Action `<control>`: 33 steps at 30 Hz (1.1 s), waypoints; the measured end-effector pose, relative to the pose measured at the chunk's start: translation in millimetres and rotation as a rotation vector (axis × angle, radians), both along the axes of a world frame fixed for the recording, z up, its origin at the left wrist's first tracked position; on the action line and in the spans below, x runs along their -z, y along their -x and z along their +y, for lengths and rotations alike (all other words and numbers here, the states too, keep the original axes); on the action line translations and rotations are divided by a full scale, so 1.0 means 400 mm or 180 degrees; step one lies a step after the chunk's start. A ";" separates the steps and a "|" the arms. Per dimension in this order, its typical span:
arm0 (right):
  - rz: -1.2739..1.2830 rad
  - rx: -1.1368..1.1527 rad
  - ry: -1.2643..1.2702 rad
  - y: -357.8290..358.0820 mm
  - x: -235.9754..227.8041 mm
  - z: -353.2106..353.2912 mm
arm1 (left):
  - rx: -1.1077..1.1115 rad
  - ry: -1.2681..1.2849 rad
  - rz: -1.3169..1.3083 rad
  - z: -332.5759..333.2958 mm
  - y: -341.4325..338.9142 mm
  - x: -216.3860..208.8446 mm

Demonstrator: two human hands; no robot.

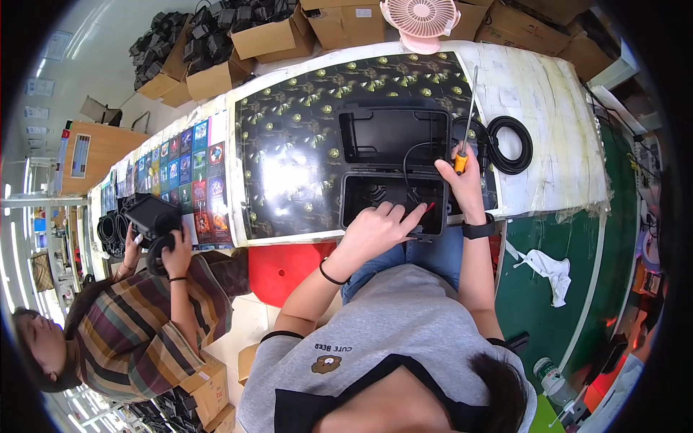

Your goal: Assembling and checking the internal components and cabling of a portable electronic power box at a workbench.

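Black patterned matting [289,119] covers much of our table [567,137]. Our left hand [380,229] reaches, fingers bent, into the lower half of the open black case [343,198]; we cannot tell whether it pinches anything. Our right hand [466,182], just beside the case, wraps round a yellow-handled screwdriver [460,162], shaft pointing away from us. A thin cable [405,167] arches between the case's halves; a snagging finger could, we judge, tug it loose, or a falling lid [390,137] nip it. Beyond lies a coiled cable [528,148].
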State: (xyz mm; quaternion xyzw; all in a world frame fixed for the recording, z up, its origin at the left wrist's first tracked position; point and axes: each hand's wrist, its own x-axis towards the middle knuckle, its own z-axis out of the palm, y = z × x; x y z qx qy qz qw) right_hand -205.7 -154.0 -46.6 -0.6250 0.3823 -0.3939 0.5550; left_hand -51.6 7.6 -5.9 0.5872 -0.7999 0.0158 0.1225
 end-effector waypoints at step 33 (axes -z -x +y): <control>-0.0551 -0.0431 0.0285 -0.021 -0.193 0.041 | -0.0517 -0.0305 0.0480 0.041 0.009 -0.064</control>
